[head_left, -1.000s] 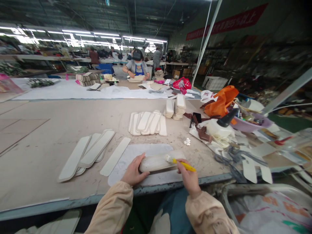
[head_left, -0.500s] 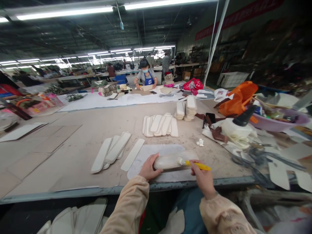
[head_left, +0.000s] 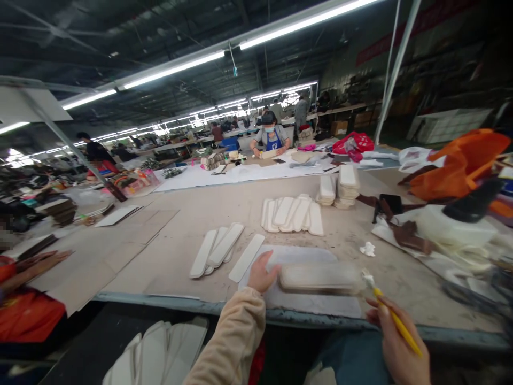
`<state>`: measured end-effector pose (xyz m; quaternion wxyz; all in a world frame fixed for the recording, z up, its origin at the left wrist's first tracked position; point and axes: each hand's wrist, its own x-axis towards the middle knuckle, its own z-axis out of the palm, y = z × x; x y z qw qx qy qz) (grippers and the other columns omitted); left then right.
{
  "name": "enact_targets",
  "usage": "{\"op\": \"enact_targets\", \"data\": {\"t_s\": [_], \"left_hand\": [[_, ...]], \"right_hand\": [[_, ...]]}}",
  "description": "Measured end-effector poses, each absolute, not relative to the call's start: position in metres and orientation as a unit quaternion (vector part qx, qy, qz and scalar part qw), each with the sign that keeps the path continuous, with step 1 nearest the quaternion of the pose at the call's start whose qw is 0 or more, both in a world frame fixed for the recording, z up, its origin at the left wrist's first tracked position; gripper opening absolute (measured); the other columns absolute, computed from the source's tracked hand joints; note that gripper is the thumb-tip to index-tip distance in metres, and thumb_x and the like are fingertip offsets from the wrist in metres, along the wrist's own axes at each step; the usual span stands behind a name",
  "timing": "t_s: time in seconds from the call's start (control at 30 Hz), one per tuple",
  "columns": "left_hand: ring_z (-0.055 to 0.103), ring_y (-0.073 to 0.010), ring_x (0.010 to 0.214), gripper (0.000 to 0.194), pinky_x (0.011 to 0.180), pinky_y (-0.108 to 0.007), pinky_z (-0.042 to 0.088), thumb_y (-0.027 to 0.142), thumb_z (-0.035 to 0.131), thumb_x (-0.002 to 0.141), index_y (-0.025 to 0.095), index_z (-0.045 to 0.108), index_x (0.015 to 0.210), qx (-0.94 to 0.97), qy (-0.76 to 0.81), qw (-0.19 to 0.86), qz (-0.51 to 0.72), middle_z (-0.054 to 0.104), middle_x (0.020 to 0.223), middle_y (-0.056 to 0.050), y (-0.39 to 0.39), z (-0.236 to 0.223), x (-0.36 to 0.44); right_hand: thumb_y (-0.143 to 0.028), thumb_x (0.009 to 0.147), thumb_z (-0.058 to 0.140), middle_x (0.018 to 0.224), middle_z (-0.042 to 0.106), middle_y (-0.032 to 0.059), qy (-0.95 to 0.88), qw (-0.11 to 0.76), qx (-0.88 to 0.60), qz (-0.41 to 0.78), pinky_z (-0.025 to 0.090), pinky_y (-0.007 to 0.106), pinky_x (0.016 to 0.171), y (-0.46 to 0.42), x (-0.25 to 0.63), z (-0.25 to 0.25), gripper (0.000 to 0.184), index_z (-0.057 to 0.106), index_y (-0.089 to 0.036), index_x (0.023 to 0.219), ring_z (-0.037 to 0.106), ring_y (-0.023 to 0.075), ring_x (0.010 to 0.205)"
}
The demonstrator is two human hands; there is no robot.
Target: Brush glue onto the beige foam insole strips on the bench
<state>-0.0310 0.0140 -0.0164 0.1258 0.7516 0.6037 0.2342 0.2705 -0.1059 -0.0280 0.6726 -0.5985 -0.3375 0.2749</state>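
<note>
A stack of pale rounded-end strips point(head_left: 320, 277) lies on a white sheet point(head_left: 332, 307) at the table's front edge, slightly blurred. At the stack's left end is my left hand point(head_left: 262, 272), open with thumb and fingers apart; whether it touches the stack I cannot tell. My right hand point(head_left: 396, 331) is closed around a yellow-handled brush point(head_left: 401, 327), off the stack's right end. White paste clings to the brush's bristles. One loose strip point(head_left: 246, 258) lies just left of my left hand, and a fanned group of strips point(head_left: 218, 247) lies farther left.
More strips point(head_left: 292, 214) lie behind the sheet, with upright piles point(head_left: 347, 187) beyond. A white paste lump point(head_left: 367, 249) sits to the right. A white jug point(head_left: 460, 230) and orange bag point(head_left: 460, 166) crowd the right side. A co-worker point(head_left: 272, 136) sits opposite; another person's arm point(head_left: 36, 267) reaches in at left.
My right hand has moved the brush right and toward me, off the stack. My left hand has loosened from the stack's left end. The view has swung left, showing a person there.
</note>
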Motion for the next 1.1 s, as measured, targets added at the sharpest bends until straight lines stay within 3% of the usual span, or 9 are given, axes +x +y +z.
{"op": "enact_targets", "data": {"t_s": [0.1, 0.2, 0.3, 0.43, 0.7, 0.8, 0.87, 1.0, 1.1], "left_hand": [[0.045, -0.0301, 0.127, 0.051, 0.108, -0.051, 0.035, 0.040, 0.047, 0.090, 0.011, 0.047, 0.132, 0.712, 0.676, 0.076, 0.177, 0.051, 0.134, -0.019, 0.021, -0.004, -0.056], [0.053, -0.0336, 0.117, 0.039, 0.101, -0.051, 0.039, 0.037, 0.056, 0.085, 0.009, 0.062, 0.111, 0.695, 0.711, 0.065, 0.086, 0.059, 0.121, -0.021, 0.028, 0.002, -0.080], [0.059, -0.0278, 0.109, 0.025, 0.098, -0.044, 0.042, 0.032, 0.057, 0.087, 0.011, 0.068, 0.091, 0.696, 0.715, 0.067, 0.007, 0.064, 0.110, -0.017, 0.031, 0.003, -0.091], [0.060, -0.0215, 0.104, 0.027, 0.095, -0.044, 0.046, 0.035, 0.054, 0.091, 0.012, 0.064, 0.098, 0.684, 0.725, 0.066, -0.043, 0.065, 0.109, -0.010, 0.035, 0.005, -0.086], [0.063, -0.0239, 0.099, 0.025, 0.089, -0.037, 0.047, 0.020, 0.046, 0.089, 0.009, 0.067, 0.095, 0.657, 0.750, 0.071, 0.035, 0.067, 0.105, -0.017, 0.030, 0.043, -0.079], [0.061, -0.0192, 0.100, 0.029, 0.090, -0.030, 0.045, 0.019, 0.040, 0.088, 0.012, 0.066, 0.101, 0.675, 0.723, 0.094, 0.111, 0.067, 0.107, -0.011, 0.010, 0.065, -0.073], [0.063, -0.0158, 0.087, 0.029, 0.078, -0.025, 0.048, 0.027, 0.042, 0.087, 0.015, 0.067, 0.097, 0.680, 0.687, 0.191, 0.173, 0.070, 0.095, -0.005, -0.014, 0.070, -0.061], [0.053, -0.0117, 0.055, 0.024, 0.053, -0.023, 0.039, 0.035, 0.064, 0.070, 0.012, 0.067, 0.078, 0.496, 0.557, 0.598, 0.293, 0.062, 0.061, -0.001, -0.071, 0.050, -0.016], [0.045, -0.0079, 0.047, 0.022, 0.048, -0.020, 0.032, 0.030, 0.072, 0.060, 0.011, 0.065, 0.068, 0.367, 0.511, 0.716, 0.301, 0.056, 0.053, 0.001, -0.100, 0.024, 0.017]], "right_hand": [[-0.050, 0.079, 0.067, 0.101, 0.066, 0.0099, -0.369, 0.696, -0.557, 0.262, 0.055, 0.034, 0.072, -0.108, 0.267, -0.028, 0.040, 0.064, -0.018, 0.104, 0.063, 0.0180, 0.075], [-0.045, 0.081, 0.066, 0.100, 0.066, 0.0089, -0.377, 0.707, -0.536, 0.265, 0.054, 0.030, 0.072, -0.107, 0.268, -0.030, 0.034, 0.064, -0.019, 0.103, 0.064, 0.0173, 0.078], [-0.041, 0.082, 0.066, 0.099, 0.066, 0.0084, -0.384, 0.709, -0.530, 0.264, 0.054, 0.029, 0.072, -0.107, 0.270, -0.035, 0.030, 0.065, -0.019, 0.102, 0.064, 0.0169, 0.079], [-0.037, 0.084, 0.064, 0.100, 0.066, 0.0082, -0.414, 0.698, -0.521, 0.264, 0.054, 0.029, 0.073, -0.108, 0.272, -0.040, 0.025, 0.066, -0.019, 0.101, 0.063, 0.0173, 0.081], [-0.034, 0.085, 0.063, 0.102, 0.066, 0.0089, -0.432, 0.697, -0.517, 0.246, 0.055, 0.032, 0.074, -0.109, 0.276, -0.044, 0.023, 0.065, -0.019, 0.103, 0.065, 0.0193, 0.083], [-0.036, 0.086, 0.061, 0.107, 0.066, 0.0108, -0.417, 0.697, -0.517, 0.270, 0.056, 0.037, 0.076, -0.109, 0.275, -0.035, 0.025, 0.063, -0.019, 0.104, 0.066, 0.0220, 0.088], [-0.037, 0.087, 0.059, 0.112, 0.065, 0.0116, -0.389, 0.707, -0.502, 0.311, 0.055, 0.041, 0.082, -0.109, 0.273, -0.024, 0.024, 0.060, -0.020, 0.104, 0.066, 0.0239, 0.096], [-0.038, 0.088, 0.058, 0.128, 0.058, 0.0122, -0.368, 0.706, -0.436, 0.419, 0.052, 0.046, 0.088, -0.108, 0.266, -0.003, 0.024, 0.048, -0.025, 0.104, 0.062, 0.0259, 0.109], [-0.035, 0.081, 0.067, 0.126, 0.060, 0.0122, -0.381, 0.687, -0.433, 0.442, 0.054, 0.041, 0.084, -0.109, 0.262, 0.004, 0.032, 0.043, -0.026, 0.101, 0.065, 0.0244, 0.103]]}}
